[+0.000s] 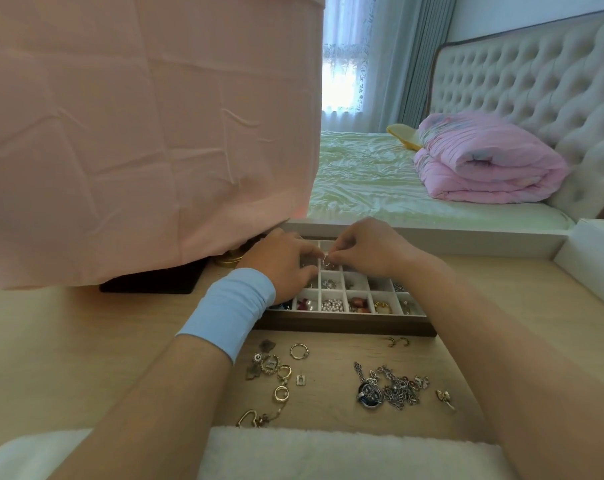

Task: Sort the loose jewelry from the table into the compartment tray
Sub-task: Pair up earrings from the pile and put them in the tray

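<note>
Left hand (286,261), right hand (363,251) both pinch small ring (325,260), upright, over tray (345,325) far compartments.

Both hands are over the far rows of the brown wooden compartment tray with white dividers (345,325). Left hand (283,261), with a light-blue fabric wristband (229,310), and right hand (359,249) pinch a small silver ring (325,260) between their fingertips. On the pale wooden table (86,341), nearer than the tray: cluster of gold rings and charms (276,370) on the left, tangled silver chain with round blue pendant (387,389) on the right.
</note>
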`<state>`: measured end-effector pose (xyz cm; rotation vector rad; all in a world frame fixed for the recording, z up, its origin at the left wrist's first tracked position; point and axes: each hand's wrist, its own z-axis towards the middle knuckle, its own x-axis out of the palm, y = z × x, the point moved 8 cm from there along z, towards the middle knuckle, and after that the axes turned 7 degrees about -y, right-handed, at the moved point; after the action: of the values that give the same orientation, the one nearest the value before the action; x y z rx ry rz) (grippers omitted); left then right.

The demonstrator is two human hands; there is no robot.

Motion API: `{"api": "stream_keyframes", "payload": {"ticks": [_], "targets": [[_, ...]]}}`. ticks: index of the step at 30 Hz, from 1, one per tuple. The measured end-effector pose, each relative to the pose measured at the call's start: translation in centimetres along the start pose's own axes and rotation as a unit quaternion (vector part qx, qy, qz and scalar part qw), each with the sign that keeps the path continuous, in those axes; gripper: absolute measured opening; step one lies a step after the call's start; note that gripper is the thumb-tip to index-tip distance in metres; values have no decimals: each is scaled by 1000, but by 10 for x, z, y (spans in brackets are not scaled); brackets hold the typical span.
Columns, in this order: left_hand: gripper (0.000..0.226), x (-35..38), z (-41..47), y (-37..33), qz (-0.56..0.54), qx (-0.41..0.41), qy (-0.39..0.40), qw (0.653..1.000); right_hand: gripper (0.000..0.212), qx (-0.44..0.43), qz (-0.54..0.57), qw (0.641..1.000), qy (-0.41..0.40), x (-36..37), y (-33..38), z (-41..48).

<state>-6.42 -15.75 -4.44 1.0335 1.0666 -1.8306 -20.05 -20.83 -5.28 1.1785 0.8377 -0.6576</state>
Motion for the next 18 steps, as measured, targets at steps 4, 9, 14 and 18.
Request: {"api": "stream_keyframes", "payload": {"ticks": [4, 9, 14, 18], "targets": [[35, 1, 1, -3, 30, 9, -1, 1000, 9, -16, 5, 1000, -24, -11, 2, 3], [32, 8, 1, -5, 78, 25, 33, 996, 20, -23, -36, 999, 13, -15, 4, -2], [28, 1, 1, -10, 66, 26, -3, 997, 33, -27, -52, 996, 61, -3, 11, -10], [26, 2, 1, -7, 58, 17, -8, 998, 38, -39, -44, 995, 78, 1, 14, -11]]}}
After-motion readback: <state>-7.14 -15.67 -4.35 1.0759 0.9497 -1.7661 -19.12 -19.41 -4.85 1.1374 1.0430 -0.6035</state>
